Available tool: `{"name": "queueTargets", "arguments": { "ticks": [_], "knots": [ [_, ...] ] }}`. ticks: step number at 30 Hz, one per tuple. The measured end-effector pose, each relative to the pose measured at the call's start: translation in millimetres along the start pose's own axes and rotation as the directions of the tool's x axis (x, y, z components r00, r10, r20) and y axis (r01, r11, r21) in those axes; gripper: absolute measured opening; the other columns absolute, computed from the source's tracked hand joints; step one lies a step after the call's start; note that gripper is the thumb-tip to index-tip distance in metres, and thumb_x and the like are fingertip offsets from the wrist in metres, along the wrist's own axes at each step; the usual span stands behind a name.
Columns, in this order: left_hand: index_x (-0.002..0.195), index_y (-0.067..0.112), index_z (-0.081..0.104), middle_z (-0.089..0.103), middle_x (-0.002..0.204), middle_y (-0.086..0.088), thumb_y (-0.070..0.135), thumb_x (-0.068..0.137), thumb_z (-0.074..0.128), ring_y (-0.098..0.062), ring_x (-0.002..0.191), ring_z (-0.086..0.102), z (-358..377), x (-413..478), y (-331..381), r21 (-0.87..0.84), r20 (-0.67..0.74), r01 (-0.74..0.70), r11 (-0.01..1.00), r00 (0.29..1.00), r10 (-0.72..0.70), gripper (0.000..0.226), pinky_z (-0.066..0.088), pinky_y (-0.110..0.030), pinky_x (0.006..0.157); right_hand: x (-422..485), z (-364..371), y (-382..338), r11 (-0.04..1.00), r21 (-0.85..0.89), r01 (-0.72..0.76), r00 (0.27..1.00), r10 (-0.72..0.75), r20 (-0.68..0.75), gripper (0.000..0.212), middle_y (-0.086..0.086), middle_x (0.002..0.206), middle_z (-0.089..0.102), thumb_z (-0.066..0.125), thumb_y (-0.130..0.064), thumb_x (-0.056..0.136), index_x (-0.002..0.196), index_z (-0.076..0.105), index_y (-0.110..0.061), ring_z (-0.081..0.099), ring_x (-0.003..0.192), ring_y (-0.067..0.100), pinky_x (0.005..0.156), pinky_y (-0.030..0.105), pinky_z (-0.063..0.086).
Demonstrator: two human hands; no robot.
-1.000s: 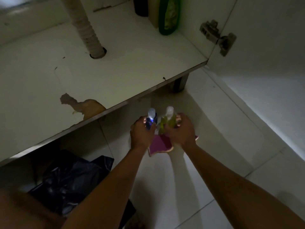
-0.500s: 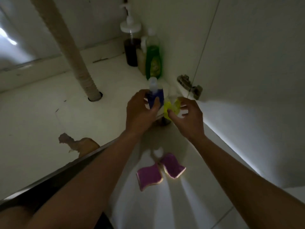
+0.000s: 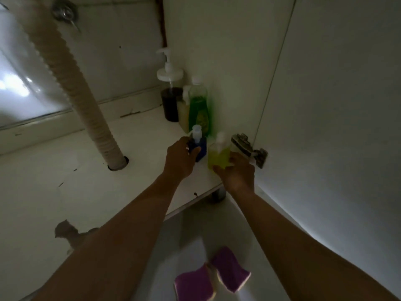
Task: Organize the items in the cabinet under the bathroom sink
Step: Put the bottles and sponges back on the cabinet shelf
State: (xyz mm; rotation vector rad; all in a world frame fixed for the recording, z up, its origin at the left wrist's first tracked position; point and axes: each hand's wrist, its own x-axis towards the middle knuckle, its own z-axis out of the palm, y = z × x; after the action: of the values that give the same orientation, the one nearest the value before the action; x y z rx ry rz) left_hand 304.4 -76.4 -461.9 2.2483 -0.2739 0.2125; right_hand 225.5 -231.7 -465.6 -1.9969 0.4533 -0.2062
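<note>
My left hand (image 3: 180, 157) grips a small blue pump bottle (image 3: 199, 146) over the white cabinet floor (image 3: 65, 187), near its right front corner. My right hand (image 3: 236, 172) holds a small yellow pump bottle (image 3: 218, 156) right beside it, close to the cabinet wall. Whether the bottles rest on the shelf I cannot tell. Behind them stand a green dish soap bottle (image 3: 198, 109), a pale bottle (image 3: 183, 114) and a tall pump dispenser with dark liquid (image 3: 170, 98), lined up along the right wall.
A corrugated drain hose (image 3: 71, 83) runs down through a hole in the cabinet floor. A door hinge (image 3: 249, 148) sits just right of my right hand. Two purple sponges (image 3: 211, 276) lie on the tiled floor below. The shelf's front edge is chipped at the left (image 3: 69, 233).
Both hands lifted the two small bottles from the floor by the sponges and carried them up and forward into the cabinet's right corner.
</note>
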Motion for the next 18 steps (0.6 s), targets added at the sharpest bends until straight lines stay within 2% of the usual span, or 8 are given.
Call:
{"name": "queueTargets", "arguments": {
  "ticks": [2, 5, 7, 11, 15, 18],
  "knots": [
    [0.125, 0.002, 0.058, 0.066, 0.117, -0.016, 0.02, 0.093, 0.067, -0.031, 0.103, 0.065, 6.4, 7.7, 1.4, -0.039, -0.007, -0.002, 0.999, 1.0, 0.002, 0.038, 0.052, -0.036, 0.09, 8.7, 5.6, 0.9, 1.0, -0.025, -0.013, 1.0, 0.012, -0.028, 0.06, 0.002, 0.13, 0.063, 0.076, -0.049, 0.082, 0.133, 0.058, -0.023, 0.06, 0.111, 0.02, 0.087, 0.028, 0.046],
    [0.123, 0.002, 0.059, 0.066, 0.117, -0.015, 0.017, 0.092, 0.069, -0.028, 0.103, 0.066, 12.8, 15.9, 4.4, -0.097, -0.022, 0.014, 0.995, 1.0, -0.016, 0.036, 0.049, -0.025, 0.083, 16.6, 13.5, 0.1, 0.999, -0.032, -0.03, 0.998, 0.028, -0.049, 0.064, 0.002, 0.128, 0.063, 0.074, -0.058, 0.079, 0.133, 0.06, -0.025, 0.06, 0.112, 0.022, 0.087, 0.03, 0.048],
    [0.122, 0.002, 0.058, 0.066, 0.118, -0.015, 0.016, 0.09, 0.071, -0.025, 0.102, 0.066, 16.7, 18.6, 3.8, -0.11, -0.025, 0.031, 0.993, 0.999, -0.033, 0.037, 0.047, -0.019, 0.079, 18.8, 15.7, -1.5, 0.999, -0.028, -0.041, 0.997, 0.039, -0.071, 0.057, 0.0, 0.124, 0.066, 0.072, -0.059, 0.081, 0.127, 0.064, -0.025, 0.062, 0.109, 0.021, 0.083, 0.028, 0.046],
    [0.122, -0.001, 0.056, 0.066, 0.119, -0.017, 0.008, 0.085, 0.075, -0.013, 0.091, 0.06, 21.0, 19.9, -0.6, -0.14, -0.043, 0.073, 0.987, 0.996, -0.08, 0.043, 0.041, 0.002, 0.062, 22.5, 19.3, -4.6, 0.997, -0.044, -0.057, 0.992, 0.051, -0.113, 0.045, -0.001, 0.122, 0.066, 0.069, -0.054, 0.087, 0.122, 0.066, -0.026, 0.062, 0.108, 0.02, 0.078, 0.025, 0.039],
    [0.117, -0.002, 0.055, 0.066, 0.113, -0.017, 0.004, 0.079, 0.079, -0.015, 0.087, 0.061, 22.7, 22.8, -2.0, -0.156, -0.06, 0.081, 0.984, 0.994, -0.091, 0.045, 0.042, 0.001, 0.058, 23.1, 26.5, -1.6, 0.995, -0.094, -0.042, 0.988, 0.028, -0.153, 0.04, 0.002, 0.12, 0.066, 0.065, -0.052, 0.091, 0.119, 0.067, -0.023, 0.063, 0.107, 0.022, 0.081, 0.027, 0.044],
    [0.115, -0.001, 0.054, 0.067, 0.11, -0.015, 0.007, 0.077, 0.082, -0.02, 0.089, 0.066, 27.9, 29.2, 1.1, -0.178, -0.059, 0.076, 0.981, 0.994, -0.088, 0.048, 0.045, -0.005, 0.058, 26.5, 31.1, 3.9, 0.99, -0.126, -0.055, 0.985, 0.033, -0.169, 0.047, 0.002, 0.124, 0.065, 0.063, -0.058, 0.089, 0.122, 0.064, -0.024, 0.063, 0.11, 0.022, 0.088, 0.031, 0.049]
  ]
}}
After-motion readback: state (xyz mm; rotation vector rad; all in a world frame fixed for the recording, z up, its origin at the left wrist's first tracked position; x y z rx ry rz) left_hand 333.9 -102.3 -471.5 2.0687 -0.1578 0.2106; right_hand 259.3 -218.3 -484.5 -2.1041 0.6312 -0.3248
